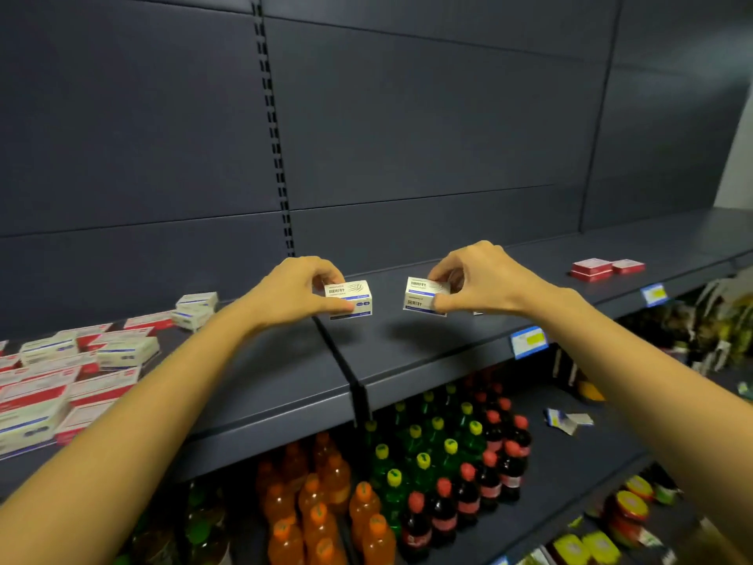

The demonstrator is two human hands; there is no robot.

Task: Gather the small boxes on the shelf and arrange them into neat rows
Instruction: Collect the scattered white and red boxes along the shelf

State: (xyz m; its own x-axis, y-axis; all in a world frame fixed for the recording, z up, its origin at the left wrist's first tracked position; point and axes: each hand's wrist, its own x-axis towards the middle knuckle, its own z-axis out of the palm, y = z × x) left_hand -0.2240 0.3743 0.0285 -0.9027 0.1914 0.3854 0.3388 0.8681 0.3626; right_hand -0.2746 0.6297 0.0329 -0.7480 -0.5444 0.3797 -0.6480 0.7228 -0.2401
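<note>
Here, above the dark shelf [407, 352] and near its back edge, the left hand [299, 293] pinches one white-and-blue box [353, 297] while the right hand [478, 281] pinches a second box [421, 297]; both boxes hang apart.

We face a dark blue-grey back wall [428, 116] of flat panels, split by a slotted upright strip [272, 128]. Below it runs a matching metal shelf [407, 352], its front edge carrying blue-and-yellow price tags [528, 341]. Under the shelf we see a lower shelf [578, 454] packed with bottled drinks [411, 475] in orange, green and dark red rows. At far right a pale wall [739, 157] shows past the unit. The light is dim and even.
</note>
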